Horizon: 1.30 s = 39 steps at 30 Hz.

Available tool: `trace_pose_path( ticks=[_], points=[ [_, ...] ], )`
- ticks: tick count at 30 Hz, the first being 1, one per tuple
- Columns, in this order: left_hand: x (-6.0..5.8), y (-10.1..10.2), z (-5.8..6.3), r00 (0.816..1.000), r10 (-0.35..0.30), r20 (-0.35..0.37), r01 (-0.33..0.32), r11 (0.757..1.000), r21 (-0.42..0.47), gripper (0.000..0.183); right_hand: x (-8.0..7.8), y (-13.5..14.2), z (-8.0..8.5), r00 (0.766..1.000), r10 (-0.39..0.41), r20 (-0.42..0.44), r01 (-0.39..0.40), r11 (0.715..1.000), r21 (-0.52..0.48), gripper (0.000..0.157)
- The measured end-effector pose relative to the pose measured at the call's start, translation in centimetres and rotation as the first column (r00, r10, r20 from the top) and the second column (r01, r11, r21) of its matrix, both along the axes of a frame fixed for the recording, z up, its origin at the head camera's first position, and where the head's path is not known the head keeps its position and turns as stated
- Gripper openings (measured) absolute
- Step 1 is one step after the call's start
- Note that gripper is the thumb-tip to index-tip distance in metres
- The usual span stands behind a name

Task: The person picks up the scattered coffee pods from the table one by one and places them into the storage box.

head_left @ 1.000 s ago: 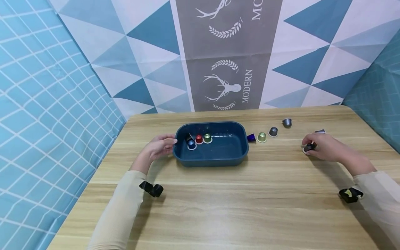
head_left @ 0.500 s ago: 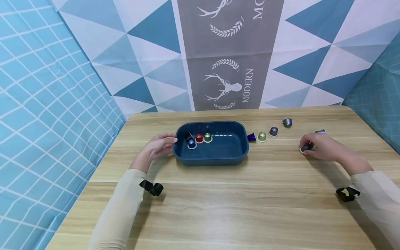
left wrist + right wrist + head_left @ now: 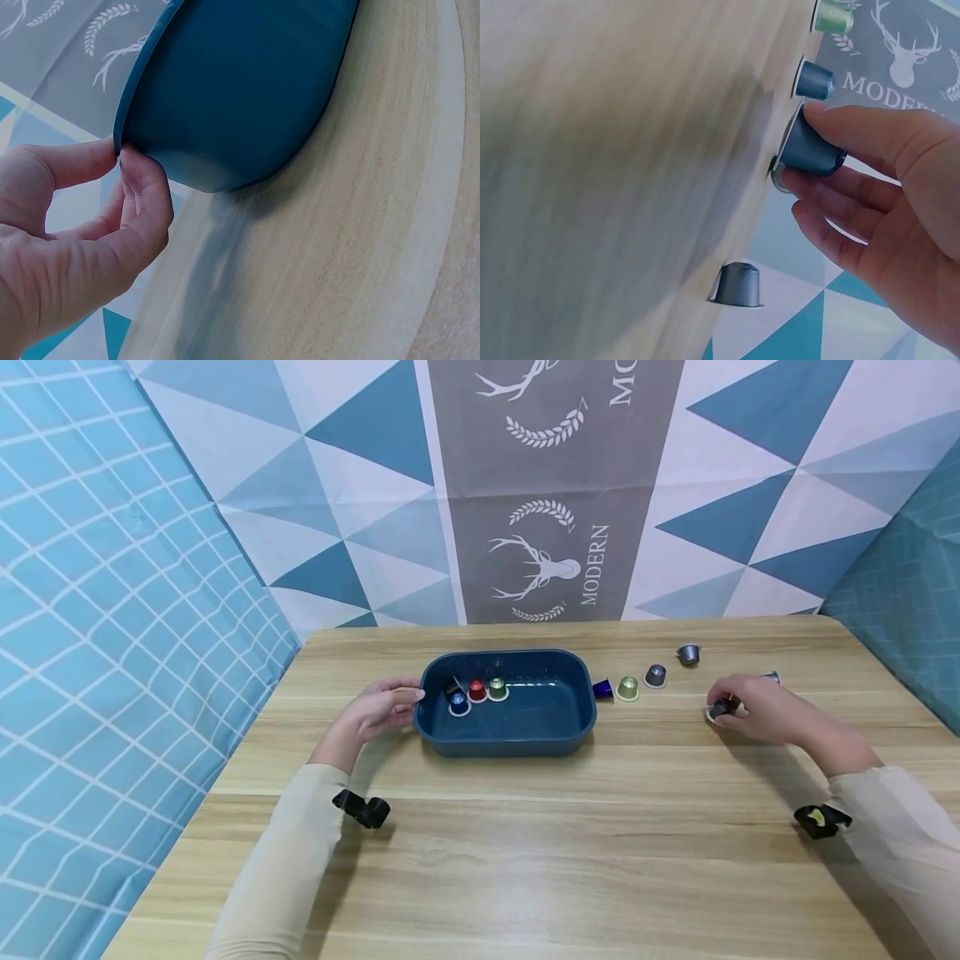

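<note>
My right hand (image 3: 757,706) pinches a dark coffee capsule (image 3: 810,142) between thumb and fingers, low over the right part of the table. In the right wrist view its foil rim faces the wood. My left hand (image 3: 386,706) pinches the left end rim of a dark blue bin (image 3: 240,82), thumb on one side and curled fingers on the other. Inside the bin, toward its left end, are a blue capsule (image 3: 459,703), a red capsule (image 3: 477,690), a green capsule (image 3: 497,688) and a black one (image 3: 452,687) tipped on its side.
Right of the bin, a purple capsule (image 3: 602,690) lies tipped beside a light green capsule (image 3: 627,687) and an upright dark grey capsule (image 3: 656,675). A grey capsule (image 3: 688,654) lies farther back. Another grey capsule (image 3: 739,285) lies behind my right hand. Patterned cloth backs the table (image 3: 525,860).
My right hand has moved a little to the left with the dark capsule, staying close over the table. The left hand and the bin have stayed in place.
</note>
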State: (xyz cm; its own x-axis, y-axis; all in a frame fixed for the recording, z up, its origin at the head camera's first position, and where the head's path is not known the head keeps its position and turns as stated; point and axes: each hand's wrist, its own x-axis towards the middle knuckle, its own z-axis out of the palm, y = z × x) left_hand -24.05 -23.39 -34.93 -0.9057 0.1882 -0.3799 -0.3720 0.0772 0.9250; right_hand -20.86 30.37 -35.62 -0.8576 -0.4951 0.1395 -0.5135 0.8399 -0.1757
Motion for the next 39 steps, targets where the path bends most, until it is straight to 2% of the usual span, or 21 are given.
trace_pose_path(
  ticks=[11,19,31,39],
  points=[
    [0.1,0.1,0.2,1.000,0.003,0.000,-0.003,1.000,0.009,0.037,-0.1,-1.7,0.7,0.999,0.023,-0.049,-0.024,0.999,-0.022,0.020],
    [0.0,0.2,0.2,1.000,-0.009,0.003,0.009,1.000,-0.002,0.042,0.1,-2.7,0.5,0.983,0.081,-0.163,-0.088,0.995,-0.040,0.023],
    [0.1,0.2,0.2,1.000,-0.004,0.002,0.004,1.000,0.001,0.033,-0.2,-4.1,0.8,0.981,0.078,-0.180,-0.090,0.994,-0.058,0.025],
    [0.2,0.1,0.1,1.000,-0.001,-0.002,0.001,1.000,-0.009,0.035,-0.6,-5.5,1.5,0.986,0.094,-0.134,-0.104,0.992,-0.066,0.023]
  ],
)
